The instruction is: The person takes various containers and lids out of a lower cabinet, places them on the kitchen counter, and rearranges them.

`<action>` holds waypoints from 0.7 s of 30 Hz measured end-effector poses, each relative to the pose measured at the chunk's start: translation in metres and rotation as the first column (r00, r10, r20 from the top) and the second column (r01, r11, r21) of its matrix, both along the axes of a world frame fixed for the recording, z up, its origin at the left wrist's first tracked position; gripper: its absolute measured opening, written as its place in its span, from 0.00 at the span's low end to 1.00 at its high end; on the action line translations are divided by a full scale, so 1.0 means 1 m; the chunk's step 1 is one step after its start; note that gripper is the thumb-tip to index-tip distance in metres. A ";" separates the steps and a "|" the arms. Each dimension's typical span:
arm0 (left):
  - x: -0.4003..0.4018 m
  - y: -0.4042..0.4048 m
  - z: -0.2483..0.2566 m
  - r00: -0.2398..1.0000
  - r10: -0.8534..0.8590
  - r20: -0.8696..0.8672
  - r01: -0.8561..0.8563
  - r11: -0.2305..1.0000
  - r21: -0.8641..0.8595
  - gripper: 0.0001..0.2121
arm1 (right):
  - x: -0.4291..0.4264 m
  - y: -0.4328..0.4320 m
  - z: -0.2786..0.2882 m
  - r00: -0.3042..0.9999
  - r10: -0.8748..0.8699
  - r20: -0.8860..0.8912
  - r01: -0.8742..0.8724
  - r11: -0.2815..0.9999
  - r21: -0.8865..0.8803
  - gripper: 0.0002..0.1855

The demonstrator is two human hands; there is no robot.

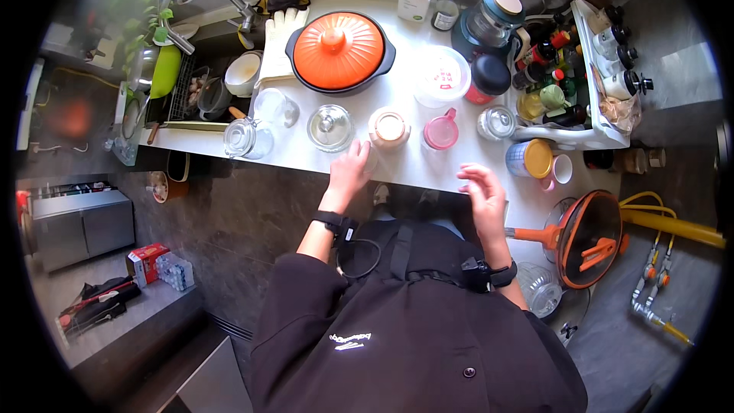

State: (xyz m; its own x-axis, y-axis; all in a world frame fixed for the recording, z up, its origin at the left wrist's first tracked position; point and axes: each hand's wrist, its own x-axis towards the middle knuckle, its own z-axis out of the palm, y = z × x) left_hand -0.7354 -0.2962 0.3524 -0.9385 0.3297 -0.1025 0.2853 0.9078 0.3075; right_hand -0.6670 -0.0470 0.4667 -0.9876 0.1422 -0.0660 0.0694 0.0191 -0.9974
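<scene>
My left hand (350,172) is at the counter's front edge, fingers extended, just below a lidded glass jar (331,128) and a jar with a pale round top (389,127). A faint clear rim shows beside its fingertips; whether they touch it I cannot tell. Over the front edge, my right hand (483,192) is empty, its fingers loosely curled and apart. A pink-lidded cup (441,131) stands beyond it to the left, and a small glass jar (496,122) further back. Left of the row are a clip-top glass jar (241,137) and a clear container (270,104).
An orange-lidded pot (338,49) stands behind the jars, beside a cream glove (280,40). A round plastic tub (442,76) is at centre right. The sink (198,125) holds bowls. Bottles fill a white rack (590,69); an orange-handled pan (588,241) sits lower right.
</scene>
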 end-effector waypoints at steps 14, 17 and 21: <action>0.004 0.138 0.178 0.941 -0.180 -0.288 0.284 0.882 0.376 0.34 | -0.008 0.012 0.025 0.895 0.032 -0.445 0.277 0.742 0.611 0.35; -0.006 0.165 0.184 0.906 -0.401 -0.137 0.390 0.666 0.635 0.34 | -0.002 0.046 0.027 0.893 -0.136 -0.429 0.377 0.744 0.551 0.34; -0.008 0.186 0.173 0.815 -0.579 0.004 0.377 0.537 0.755 0.30 | 0.018 0.113 0.022 0.798 -0.449 -0.402 0.564 0.793 0.231 0.36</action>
